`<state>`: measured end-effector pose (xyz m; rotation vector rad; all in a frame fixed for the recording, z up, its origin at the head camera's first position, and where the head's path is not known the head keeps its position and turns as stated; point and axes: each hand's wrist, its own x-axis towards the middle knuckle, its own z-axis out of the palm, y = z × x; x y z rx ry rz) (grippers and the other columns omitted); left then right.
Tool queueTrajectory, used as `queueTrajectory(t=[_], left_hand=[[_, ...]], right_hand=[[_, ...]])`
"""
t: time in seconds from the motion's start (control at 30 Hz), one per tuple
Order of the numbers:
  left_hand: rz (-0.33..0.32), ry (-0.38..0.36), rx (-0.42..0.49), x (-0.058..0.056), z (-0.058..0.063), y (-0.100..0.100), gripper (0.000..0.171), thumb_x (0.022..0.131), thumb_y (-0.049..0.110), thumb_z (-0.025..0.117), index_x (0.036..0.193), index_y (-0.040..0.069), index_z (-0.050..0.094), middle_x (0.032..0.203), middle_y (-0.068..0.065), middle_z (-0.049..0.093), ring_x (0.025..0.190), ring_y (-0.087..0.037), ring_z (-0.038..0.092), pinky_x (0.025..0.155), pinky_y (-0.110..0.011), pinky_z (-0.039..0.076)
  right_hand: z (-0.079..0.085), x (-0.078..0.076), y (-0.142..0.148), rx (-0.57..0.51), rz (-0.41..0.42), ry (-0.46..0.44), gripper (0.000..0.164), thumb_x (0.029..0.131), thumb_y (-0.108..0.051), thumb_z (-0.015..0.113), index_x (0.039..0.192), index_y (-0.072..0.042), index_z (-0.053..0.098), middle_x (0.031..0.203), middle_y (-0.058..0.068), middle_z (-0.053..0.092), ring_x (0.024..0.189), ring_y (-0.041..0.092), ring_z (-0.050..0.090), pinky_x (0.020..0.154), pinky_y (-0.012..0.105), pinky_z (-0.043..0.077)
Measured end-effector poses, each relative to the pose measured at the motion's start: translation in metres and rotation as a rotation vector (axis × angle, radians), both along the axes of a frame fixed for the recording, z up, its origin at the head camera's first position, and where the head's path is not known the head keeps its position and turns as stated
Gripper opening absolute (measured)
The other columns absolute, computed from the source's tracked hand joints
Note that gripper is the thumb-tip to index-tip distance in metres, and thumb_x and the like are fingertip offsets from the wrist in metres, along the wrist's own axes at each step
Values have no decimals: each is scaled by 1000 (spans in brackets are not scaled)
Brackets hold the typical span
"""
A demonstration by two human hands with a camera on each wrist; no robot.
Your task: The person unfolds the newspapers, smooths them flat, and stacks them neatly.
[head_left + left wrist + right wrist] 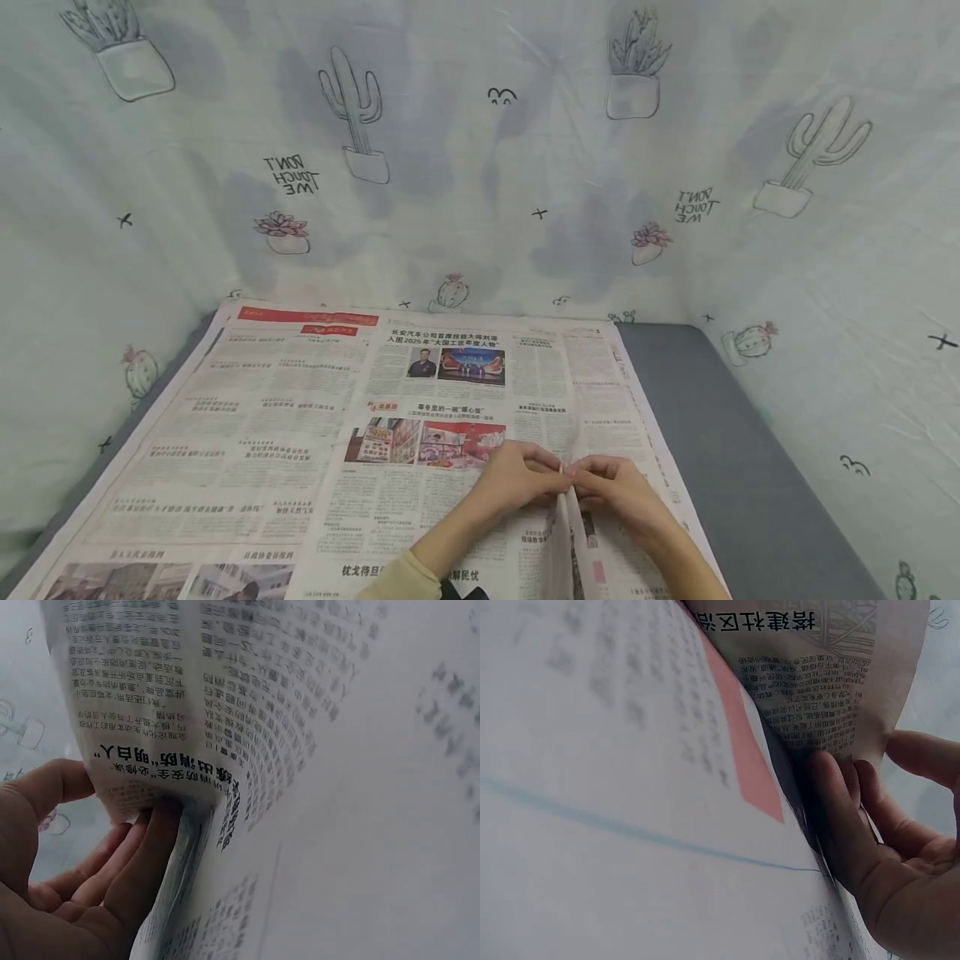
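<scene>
A spread newspaper point(450, 500) covers much of the grey table, and a fold of its sheets stands up as a ridge toward the front right. My left hand point(521, 479) pinches the left side of that ridge between thumb and fingers. From the other side my right hand point(618, 492) pinches the same raised paper, the two sets of fingertips almost meeting. In the left wrist view, the left thumb and fingers grip a lifted printed sheet point(135, 712). The right wrist view has the right hand's fingers behind a raised page point(802, 690), thumb at its edge.
Grey tabletop point(720, 442) shows along the right side of the newspaper. A pale cloth point(465, 192) printed with cacti and pots hangs behind and at both sides. Another newspaper page point(210, 450) with red headers lies flat at the left.
</scene>
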<state>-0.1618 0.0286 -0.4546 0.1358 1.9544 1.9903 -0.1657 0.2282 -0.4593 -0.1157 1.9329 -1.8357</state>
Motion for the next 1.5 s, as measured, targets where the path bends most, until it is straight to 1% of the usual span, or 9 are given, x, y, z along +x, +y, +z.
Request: queueTrajectory(t=[0.17,0.27,0.43,0.53,0.67,0.83,0.93,1.27,1.5], left_hand=[[18,14,-16,-2,-2,-4,26,78,4,72,102,-5,69,78,-9,72,69,-20,70,64,-31,58],[31,49,-61,-4,-3,-7,28,76,0,67,104,-3,69,74,-8,70,64,-15,66,57,-28,55],[11,135,-138,-7,-4,-12,37,73,-6,62,107,7,67,67,-2,65,50,-10,50,46,-24,40],[-17,208,-181,-10,-4,-14,31,74,-6,63,98,10,73,76,1,68,60,-8,55,52,-25,44],[-37,263,-241,-12,-5,-15,19,76,0,68,88,11,78,86,5,71,76,-7,61,66,-26,50],[-46,241,-224,-11,-11,-15,15,76,8,73,89,11,79,85,5,71,74,-8,63,67,-26,52],[-46,234,-224,-10,-12,-15,16,75,7,74,89,10,78,83,5,70,73,-9,62,66,-27,52],[-40,230,-225,-8,-8,-14,17,73,5,75,90,8,78,74,6,65,64,-10,57,58,-25,49],[-42,218,-229,-7,-5,-14,16,74,5,76,89,8,77,73,6,65,64,-10,56,58,-24,48]], right_hand=[[-1,0,-2,-22,-26,-11,11,94,-11,65,95,0,67,91,8,70,84,19,67,74,33,56],[-1,-1,-4,-21,-43,-12,9,92,-8,66,91,-2,59,88,8,69,84,21,67,73,34,56],[-2,-2,-5,-19,-83,-10,20,87,0,68,88,-5,49,81,7,65,79,22,66,68,33,55],[-2,-3,-5,4,-104,16,19,84,1,70,94,1,54,81,9,64,77,23,64,66,34,55],[-3,-3,-5,85,-127,72,24,84,-2,71,105,7,62,83,13,64,78,27,65,66,36,57],[-4,-3,-4,118,-94,97,25,88,-6,70,107,10,67,90,16,68,84,28,68,68,36,58],[-4,-3,-2,118,-68,100,25,89,-7,70,106,11,68,96,18,70,86,29,69,69,36,58],[-3,-3,7,182,-123,110,25,87,-7,74,105,9,70,93,17,71,78,30,69,64,33,57],[-6,-2,10,202,-127,107,26,87,-9,73,106,9,70,91,16,71,77,28,69,63,33,56]])
